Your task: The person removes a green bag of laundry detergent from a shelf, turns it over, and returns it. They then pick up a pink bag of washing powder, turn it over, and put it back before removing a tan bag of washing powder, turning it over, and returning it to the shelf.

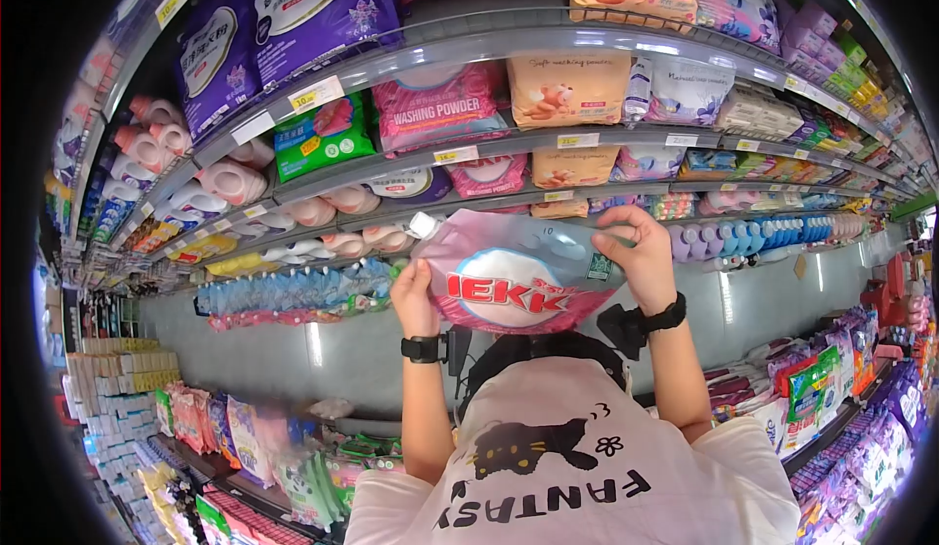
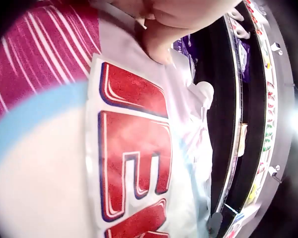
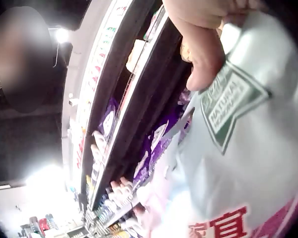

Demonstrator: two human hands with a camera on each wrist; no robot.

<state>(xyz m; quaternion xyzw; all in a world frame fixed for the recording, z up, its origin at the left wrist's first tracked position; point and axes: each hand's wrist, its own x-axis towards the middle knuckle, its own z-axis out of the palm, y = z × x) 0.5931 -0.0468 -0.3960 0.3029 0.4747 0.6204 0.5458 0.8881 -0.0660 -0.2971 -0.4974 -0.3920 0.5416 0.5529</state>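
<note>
A pink and pale grey pouch (image 1: 509,281) with red lettering and a white cap (image 1: 424,225) at its upper left corner is held up in both hands. My left hand (image 1: 416,295) grips its left edge below the cap; the left wrist view shows the thumb against the pouch (image 2: 134,148). My right hand (image 1: 641,256) pinches the upper right corner, thumb in front, beside a green label. In the right wrist view the right hand (image 3: 203,39) has its thumb on the pouch (image 3: 258,144) near that label.
Shelves (image 1: 391,61) of washing powder bags and bottles curve across the front. Blue bottles (image 1: 293,291) stand low at the left, more bottles (image 1: 753,237) at the right. Behind, low racks hold packets (image 1: 812,388). Grey floor (image 1: 254,359) lies between.
</note>
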